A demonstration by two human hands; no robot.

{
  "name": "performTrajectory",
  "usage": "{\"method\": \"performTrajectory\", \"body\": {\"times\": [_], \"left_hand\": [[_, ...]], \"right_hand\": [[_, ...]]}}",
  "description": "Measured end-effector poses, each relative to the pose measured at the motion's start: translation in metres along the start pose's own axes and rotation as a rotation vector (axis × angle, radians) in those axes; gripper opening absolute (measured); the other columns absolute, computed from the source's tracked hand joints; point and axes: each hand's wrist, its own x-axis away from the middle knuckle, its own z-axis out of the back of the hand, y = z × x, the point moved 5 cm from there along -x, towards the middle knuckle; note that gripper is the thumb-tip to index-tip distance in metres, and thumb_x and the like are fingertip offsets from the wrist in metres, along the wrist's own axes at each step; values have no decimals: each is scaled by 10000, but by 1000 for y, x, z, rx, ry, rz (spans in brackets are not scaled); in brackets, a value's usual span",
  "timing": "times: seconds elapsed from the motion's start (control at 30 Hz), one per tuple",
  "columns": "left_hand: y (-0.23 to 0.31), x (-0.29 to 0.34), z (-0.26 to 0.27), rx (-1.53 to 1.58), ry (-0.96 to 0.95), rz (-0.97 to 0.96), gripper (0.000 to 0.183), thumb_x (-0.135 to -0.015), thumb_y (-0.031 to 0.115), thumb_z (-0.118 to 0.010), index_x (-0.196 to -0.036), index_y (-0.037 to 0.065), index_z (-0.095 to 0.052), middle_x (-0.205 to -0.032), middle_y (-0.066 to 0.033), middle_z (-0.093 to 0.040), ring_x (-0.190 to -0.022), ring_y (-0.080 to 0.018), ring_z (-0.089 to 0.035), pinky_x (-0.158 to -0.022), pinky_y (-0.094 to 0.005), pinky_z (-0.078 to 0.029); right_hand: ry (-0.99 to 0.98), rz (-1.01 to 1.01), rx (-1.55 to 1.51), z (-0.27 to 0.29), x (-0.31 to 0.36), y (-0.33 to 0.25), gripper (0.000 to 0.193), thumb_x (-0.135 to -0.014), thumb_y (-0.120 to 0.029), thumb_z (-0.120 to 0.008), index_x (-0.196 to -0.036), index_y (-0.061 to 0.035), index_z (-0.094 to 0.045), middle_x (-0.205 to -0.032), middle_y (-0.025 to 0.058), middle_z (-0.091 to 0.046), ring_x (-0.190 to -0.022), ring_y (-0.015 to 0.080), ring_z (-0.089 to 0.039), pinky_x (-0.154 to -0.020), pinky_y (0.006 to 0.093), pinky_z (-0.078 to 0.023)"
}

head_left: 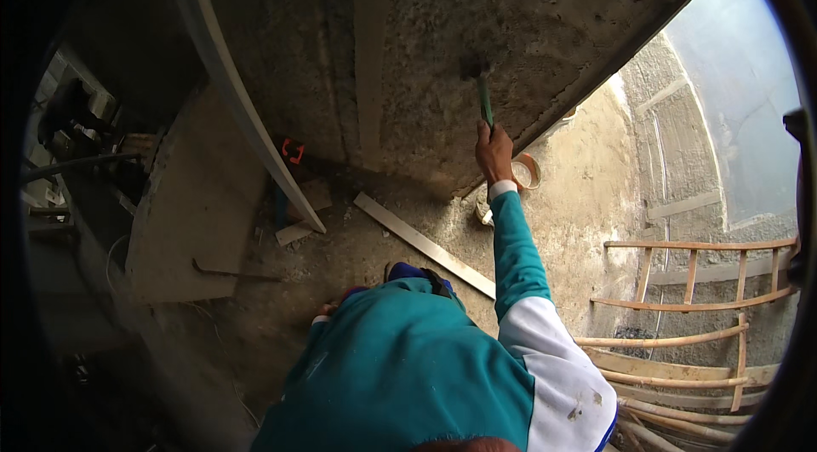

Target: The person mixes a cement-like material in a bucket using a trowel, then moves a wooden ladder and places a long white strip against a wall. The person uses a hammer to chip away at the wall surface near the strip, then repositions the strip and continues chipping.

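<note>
My right arm reaches forward, and my right hand (494, 154) is closed round the green handle of a brush (484, 99). The brush's dark, blurred head is against the rough grey wall (425, 26); I cannot tell exactly how it touches. Low at my left side, only a small part of my left hand (325, 311) shows beside my body, with its fingers mostly hidden. Just beyond my right wrist stands a round orange-brown bucket (533, 169) with pale stuff inside. Partly behind my forearm is another pale container (485, 213).
A long pale board (421, 241) lies on the floor before me. Left of it, a long straight bar (225, 69) leans up the wall near an orange object (293, 151). A bent dark rod (238, 273) lies farther left. Wooden ladders (694, 306) are at the right.
</note>
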Motion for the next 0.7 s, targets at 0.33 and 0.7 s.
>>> {"method": "performTrajectory", "body": {"times": [0.33,0.7], "left_hand": [[18,-16,-11,167,0,-95,205,-872,165,-600,-670,136,-594,-648,-9,-485,-606,-151,-430,-596,-385,-345],[44,-35,-19,247,-143,-145,192,-853,135,-588,-677,169,-520,-646,67,-380,-604,-115,-303,-575,-387,-245]], "right_hand": [[56,73,-69,-10,-6,28,317,-1079,-329,-527,-1035,-15,-536,-729,254,-652,-702,483,-659,-583,529,-475],[-65,83,82,-36,-13,63,293,-1036,-323,-578,-1053,-36,-523,-788,272,-682,-743,505,-667,-618,595,-496]]}}
